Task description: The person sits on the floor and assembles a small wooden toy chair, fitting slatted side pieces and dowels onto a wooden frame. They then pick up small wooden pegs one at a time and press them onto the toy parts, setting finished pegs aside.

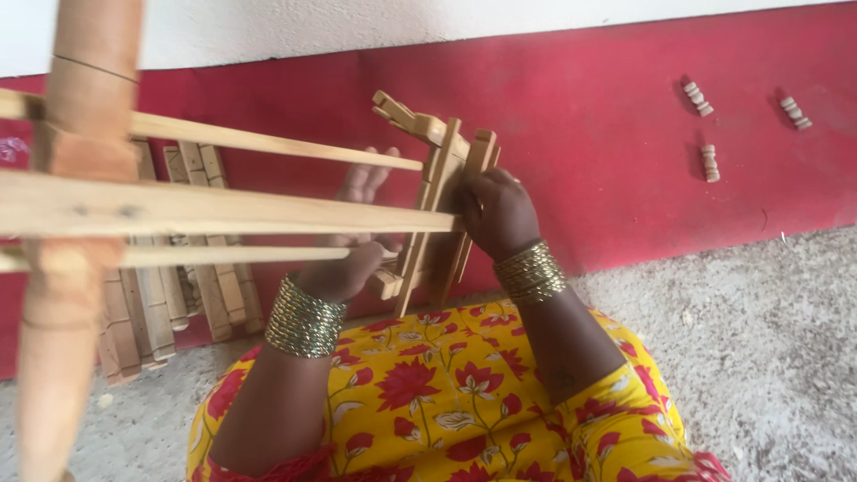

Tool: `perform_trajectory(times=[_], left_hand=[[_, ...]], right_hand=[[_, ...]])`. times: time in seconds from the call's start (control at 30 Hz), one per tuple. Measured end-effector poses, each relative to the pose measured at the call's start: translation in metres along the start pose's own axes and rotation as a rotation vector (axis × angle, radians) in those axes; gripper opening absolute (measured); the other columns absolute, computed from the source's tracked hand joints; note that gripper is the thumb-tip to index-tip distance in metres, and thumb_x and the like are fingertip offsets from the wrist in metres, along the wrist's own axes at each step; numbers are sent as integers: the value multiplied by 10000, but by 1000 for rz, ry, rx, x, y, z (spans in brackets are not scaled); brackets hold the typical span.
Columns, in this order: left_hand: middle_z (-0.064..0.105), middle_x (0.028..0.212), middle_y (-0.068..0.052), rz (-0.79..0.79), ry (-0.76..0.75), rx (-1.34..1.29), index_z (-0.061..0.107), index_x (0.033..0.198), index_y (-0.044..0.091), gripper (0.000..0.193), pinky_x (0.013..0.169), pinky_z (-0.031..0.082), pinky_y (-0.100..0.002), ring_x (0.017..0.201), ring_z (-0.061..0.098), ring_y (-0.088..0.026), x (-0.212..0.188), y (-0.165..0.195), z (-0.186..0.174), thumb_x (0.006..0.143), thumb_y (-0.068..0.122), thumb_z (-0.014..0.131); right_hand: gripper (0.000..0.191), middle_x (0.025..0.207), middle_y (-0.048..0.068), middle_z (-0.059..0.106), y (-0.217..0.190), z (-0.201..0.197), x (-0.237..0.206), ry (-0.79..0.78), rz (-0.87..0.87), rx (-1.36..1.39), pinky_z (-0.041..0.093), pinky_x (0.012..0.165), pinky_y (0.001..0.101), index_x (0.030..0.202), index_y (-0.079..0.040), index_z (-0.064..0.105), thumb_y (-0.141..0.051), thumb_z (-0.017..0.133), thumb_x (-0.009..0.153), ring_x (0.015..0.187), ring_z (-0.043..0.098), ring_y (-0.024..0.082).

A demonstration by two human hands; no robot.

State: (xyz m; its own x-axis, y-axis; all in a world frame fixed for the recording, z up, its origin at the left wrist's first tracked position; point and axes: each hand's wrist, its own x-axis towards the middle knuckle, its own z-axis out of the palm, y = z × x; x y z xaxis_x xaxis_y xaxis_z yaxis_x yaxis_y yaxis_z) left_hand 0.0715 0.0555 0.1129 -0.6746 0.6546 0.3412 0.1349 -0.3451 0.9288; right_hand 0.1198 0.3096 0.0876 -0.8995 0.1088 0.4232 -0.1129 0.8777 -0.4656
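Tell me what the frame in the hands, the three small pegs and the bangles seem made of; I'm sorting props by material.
Frame: pale bare wood, likely unvarnished; grain shows and the surface looks matt.
Pegs: same light wood, seemingly turned, given their ringed outline.
Bangles: probably metal, gold-coloured, with a glint along thin stacked rings; coated plastic can't be ruled out.

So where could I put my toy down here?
The grey floor right of the yellow flowered lap is bare. So is the red mat between the wooden frame and three small pegs. Around both hands and the sticks it's crowded.
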Motion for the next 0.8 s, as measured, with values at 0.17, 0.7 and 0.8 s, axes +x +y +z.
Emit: perform_trajectory(times=[0.17,0.7,0.8], left_hand=[[165,1768,-127,-52,47,-119,88,1674,158,1030,880,572,-238,1507,364,-202,-3,7,-8,772,-223,405],[321,1675,-201,-158,-16,321,206,1609,47,772,1012,499,-324,1430,426,-201,6,12,19,906,-139,467],[313,1696,-169,-270,8,217,181,1614,63,787,808,564,-267,1185,590,-132,7,18,18,893,-124,437]], right_hand=[[82,910,116,688,-5,-3,1,-28,-70,38,558,726,425,933,-78,730,-138,718,878,815,674,306],[75,977,131,640,15,2,5,309,74,-31,568,761,430,974,-48,695,-119,671,976,872,667,319],[81,1081,171,640,13,-1,9,333,47,19,587,761,397,951,-35,693,-114,673,955,929,681,315]])
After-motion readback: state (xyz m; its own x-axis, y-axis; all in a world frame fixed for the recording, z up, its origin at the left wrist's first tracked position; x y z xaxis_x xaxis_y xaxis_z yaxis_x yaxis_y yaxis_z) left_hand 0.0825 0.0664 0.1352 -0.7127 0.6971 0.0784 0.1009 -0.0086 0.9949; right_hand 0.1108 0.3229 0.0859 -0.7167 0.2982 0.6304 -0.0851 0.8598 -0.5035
